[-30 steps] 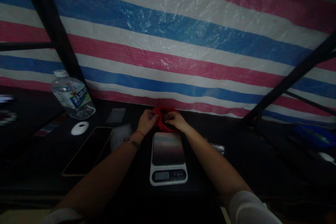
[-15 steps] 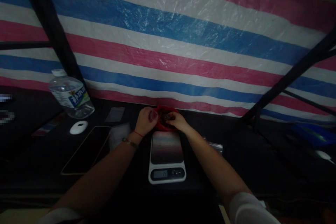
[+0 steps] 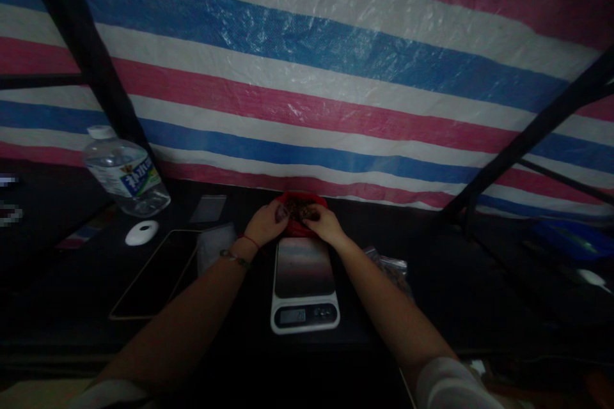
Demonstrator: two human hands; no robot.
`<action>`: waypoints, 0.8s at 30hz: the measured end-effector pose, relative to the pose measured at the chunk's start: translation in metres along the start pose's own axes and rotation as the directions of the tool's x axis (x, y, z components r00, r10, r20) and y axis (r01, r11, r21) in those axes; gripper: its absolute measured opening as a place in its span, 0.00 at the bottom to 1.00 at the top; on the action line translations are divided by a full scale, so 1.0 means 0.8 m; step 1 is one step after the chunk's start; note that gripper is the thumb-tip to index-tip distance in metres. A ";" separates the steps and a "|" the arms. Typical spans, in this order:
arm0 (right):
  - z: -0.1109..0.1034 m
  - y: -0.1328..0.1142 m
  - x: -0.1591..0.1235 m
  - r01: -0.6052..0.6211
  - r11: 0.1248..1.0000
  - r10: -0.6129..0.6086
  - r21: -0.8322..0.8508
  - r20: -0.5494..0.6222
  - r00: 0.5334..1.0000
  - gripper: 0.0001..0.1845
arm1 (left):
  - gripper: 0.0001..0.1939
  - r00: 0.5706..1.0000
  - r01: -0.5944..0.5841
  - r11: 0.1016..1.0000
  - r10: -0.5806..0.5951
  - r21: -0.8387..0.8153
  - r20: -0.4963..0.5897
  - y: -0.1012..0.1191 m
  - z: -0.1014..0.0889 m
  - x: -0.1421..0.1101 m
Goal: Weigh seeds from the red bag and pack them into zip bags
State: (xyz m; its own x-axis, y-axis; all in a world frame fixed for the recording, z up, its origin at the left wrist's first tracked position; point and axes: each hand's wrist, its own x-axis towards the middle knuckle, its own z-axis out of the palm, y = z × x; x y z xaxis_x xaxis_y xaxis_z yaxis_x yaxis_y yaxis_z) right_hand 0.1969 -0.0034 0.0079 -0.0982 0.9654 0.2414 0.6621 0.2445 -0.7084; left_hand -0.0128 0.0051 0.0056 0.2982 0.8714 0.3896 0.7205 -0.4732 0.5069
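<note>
At the back of the black table is a red container (image 3: 301, 197), open at the top and full of dark brown bits (image 3: 300, 209); whether it is a bag or a basket I cannot tell. My left hand (image 3: 265, 222) is closed at its left edge around a small clear plastic bag (image 3: 282, 211). From the other side my right hand (image 3: 327, 225) reaches in, fingers curled together among the brown bits. Just in front of the container stands a white digital kitchen scale (image 3: 304, 268) with a lit display, nothing on its plate.
Clear zip bags (image 3: 208, 209) and a dark phone or tablet (image 3: 151, 275) lie left. Behind them are a white oval object (image 3: 142, 232) and a large water bottle (image 3: 127, 172). Filled zip bags (image 3: 396, 271) lie beside my right forearm. A striped tarp (image 3: 307, 96) hangs behind, between dark metal posts.
The view has shifted slightly. My left hand has turned a little at the container's edge, and more of the brown bits show. My right hand stays inside. More of the filled bags on the right is visible.
</note>
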 end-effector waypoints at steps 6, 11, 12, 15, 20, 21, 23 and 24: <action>-0.007 0.002 -0.002 -0.053 0.997 0.051 0.049 0.034 0.998 0.22 | 0.22 0.997 0.083 0.997 -0.083 -0.008 0.007 0.001 0.003 -0.001; -0.019 -0.016 -0.020 0.069 0.997 -0.068 0.036 -0.003 0.998 0.21 | 0.17 0.993 0.099 0.994 -0.102 -0.053 -0.065 0.001 0.001 -0.002; -0.023 -0.020 -0.027 0.110 0.993 -0.111 0.047 0.014 0.994 0.21 | 0.16 0.989 0.111 0.991 -0.118 -0.078 -0.086 0.000 0.000 -0.002; -0.031 -0.032 -0.051 0.194 0.976 -0.205 0.103 0.110 0.973 0.21 | 0.16 0.974 0.143 0.974 -0.169 -0.174 -0.149 0.001 0.000 -0.002; -0.038 -0.045 -0.083 0.269 0.963 -0.269 0.034 0.243 0.932 0.18 | 0.22 0.978 0.105 0.963 -0.144 -0.247 -0.149 0.005 -0.001 -0.002; -0.039 -0.046 -0.085 0.284 0.959 -0.281 0.024 0.249 0.927 0.20 | 0.23 0.981 0.091 0.964 -0.130 -0.251 -0.143 0.006 0.000 -0.002; -0.042 -0.044 -0.086 0.281 0.957 -0.289 0.065 0.230 0.929 0.27 | 0.25 0.985 0.069 0.964 -0.106 -0.257 -0.134 0.006 0.000 -0.003; -0.043 -0.041 -0.085 0.260 0.960 -0.277 0.108 0.210 0.938 0.30 | 0.25 0.986 0.061 0.965 -0.098 -0.257 -0.135 0.005 0.000 -0.003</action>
State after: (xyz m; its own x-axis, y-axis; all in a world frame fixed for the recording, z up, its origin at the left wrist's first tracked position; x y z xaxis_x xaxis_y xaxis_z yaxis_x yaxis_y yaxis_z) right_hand 0.2074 -0.0804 0.0376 -0.4316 0.8564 0.2834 0.5298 0.4949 -0.6888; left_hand -0.0106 0.0009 0.0068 0.1394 0.8880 0.4381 0.5524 -0.4369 0.7098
